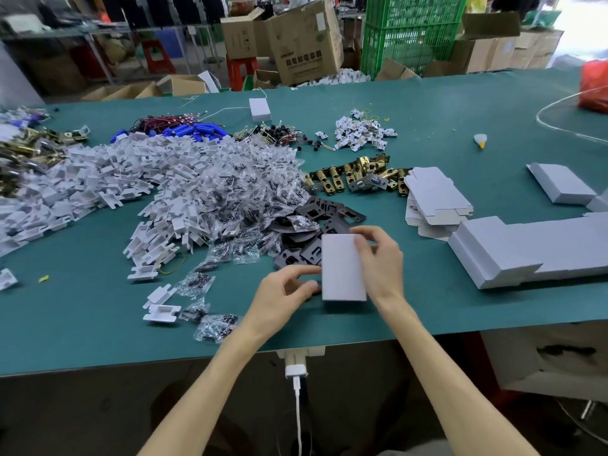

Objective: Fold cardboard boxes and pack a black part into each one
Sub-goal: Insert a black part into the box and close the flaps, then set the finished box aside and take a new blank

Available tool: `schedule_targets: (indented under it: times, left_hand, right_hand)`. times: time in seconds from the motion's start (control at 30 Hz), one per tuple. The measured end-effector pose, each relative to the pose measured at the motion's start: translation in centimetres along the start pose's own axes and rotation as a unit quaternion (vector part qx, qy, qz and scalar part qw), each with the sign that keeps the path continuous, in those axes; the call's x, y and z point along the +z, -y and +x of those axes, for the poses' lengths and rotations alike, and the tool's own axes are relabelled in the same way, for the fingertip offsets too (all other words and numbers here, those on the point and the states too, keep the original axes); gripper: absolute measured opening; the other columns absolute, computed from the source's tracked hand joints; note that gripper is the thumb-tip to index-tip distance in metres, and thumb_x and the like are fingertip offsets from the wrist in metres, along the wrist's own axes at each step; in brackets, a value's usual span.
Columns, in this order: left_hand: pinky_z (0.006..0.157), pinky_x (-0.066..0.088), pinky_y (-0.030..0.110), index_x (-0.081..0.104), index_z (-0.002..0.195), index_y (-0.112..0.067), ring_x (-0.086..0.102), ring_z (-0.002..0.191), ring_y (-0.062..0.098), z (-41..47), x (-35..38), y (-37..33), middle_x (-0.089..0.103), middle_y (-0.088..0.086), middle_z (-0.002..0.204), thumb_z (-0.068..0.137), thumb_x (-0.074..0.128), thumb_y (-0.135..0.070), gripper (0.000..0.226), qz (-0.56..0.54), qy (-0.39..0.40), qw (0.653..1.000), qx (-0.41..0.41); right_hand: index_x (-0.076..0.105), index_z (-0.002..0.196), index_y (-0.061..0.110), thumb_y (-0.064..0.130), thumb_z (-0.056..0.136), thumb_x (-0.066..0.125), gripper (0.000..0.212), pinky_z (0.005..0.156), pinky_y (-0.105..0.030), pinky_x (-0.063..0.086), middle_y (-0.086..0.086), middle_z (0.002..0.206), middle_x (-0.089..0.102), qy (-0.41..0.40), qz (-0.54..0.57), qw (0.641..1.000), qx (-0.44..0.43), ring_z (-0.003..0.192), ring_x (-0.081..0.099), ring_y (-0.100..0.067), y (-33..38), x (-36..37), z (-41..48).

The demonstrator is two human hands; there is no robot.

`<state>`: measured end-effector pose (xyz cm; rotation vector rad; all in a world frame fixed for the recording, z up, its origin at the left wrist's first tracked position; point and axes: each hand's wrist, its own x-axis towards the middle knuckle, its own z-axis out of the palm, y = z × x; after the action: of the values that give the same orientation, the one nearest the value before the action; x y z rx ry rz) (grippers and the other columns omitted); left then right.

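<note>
A small white cardboard box (342, 266), folded up, stands on the green table mat (98, 311) in front of me. My right hand (378, 258) grips its right side, fingers curled over the top edge. My left hand (284, 292) pinches the box's lower left corner with curled fingers. Just behind the box lies a pile of flat black parts (316, 225). A stack of flat unfolded white boxes (434, 199) lies to the right of that pile. Rows of folded white boxes (526, 248) sit at the right.
Heaps of white plastic pieces (108, 179) and small clear bags of screws (243, 189) cover the left half of the mat. Brass latch parts (358, 174) lie at the middle back. A white cable and plug (296, 376) hang off the near table edge.
</note>
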<state>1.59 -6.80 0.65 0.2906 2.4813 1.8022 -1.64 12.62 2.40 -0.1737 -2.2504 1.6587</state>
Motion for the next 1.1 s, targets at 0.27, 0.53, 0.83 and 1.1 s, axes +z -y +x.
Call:
schedule_targets:
  times: [0.27,0.53,0.83,1.1]
  left_hand:
    - [0.111,0.043,0.02,0.062,0.142,-0.039,0.055,0.132,-0.004,-0.6,2.6,-0.2,0.063,-0.025,0.14,0.103,0.062,-0.017,0.045,0.111,0.135,0.981,0.084]
    - [0.09,0.055,0.024,0.076,0.109,-0.023,0.073,0.103,0.013,0.7,3.1,1.1,0.078,-0.01,0.105,0.099,0.058,0.005,0.035,0.003,0.005,0.998,0.061]
    - [0.101,0.057,0.034,0.068,0.126,-0.002,0.069,0.122,0.026,1.3,1.6,2.2,0.075,0.012,0.123,0.103,0.048,0.011,0.033,-0.237,-0.05,0.97,-0.025]
    - [0.099,0.058,0.032,0.071,0.123,-0.008,0.07,0.118,0.019,0.7,1.9,1.7,0.077,0.004,0.118,0.103,0.051,0.01,0.033,-0.148,-0.042,0.988,-0.009]
  right_hand:
    - [0.066,0.125,0.009,0.002,0.103,0.046,0.03,0.105,-0.032,0.041,-0.005,0.128,0.066,-0.02,-0.164,0.986,0.012,0.129,0.054,-0.023,-1.0,-3.8,1.6]
    - [0.051,0.149,0.018,0.025,0.106,0.054,0.044,0.113,-0.022,0.039,0.006,0.148,0.056,0.152,0.002,0.988,-0.004,0.132,0.049,0.001,1.7,2.0,-2.4]
    - [0.048,0.152,0.016,0.031,0.108,0.048,0.046,0.115,-0.018,0.035,0.007,0.152,0.051,0.105,0.021,0.994,0.037,0.136,0.044,0.002,-0.8,2.8,-2.3]
    - [0.043,0.155,0.015,0.028,0.108,0.049,0.049,0.114,-0.021,0.031,0.004,0.156,0.047,0.028,-0.001,0.998,0.051,0.141,0.044,-0.007,-3.0,-2.9,0.5]
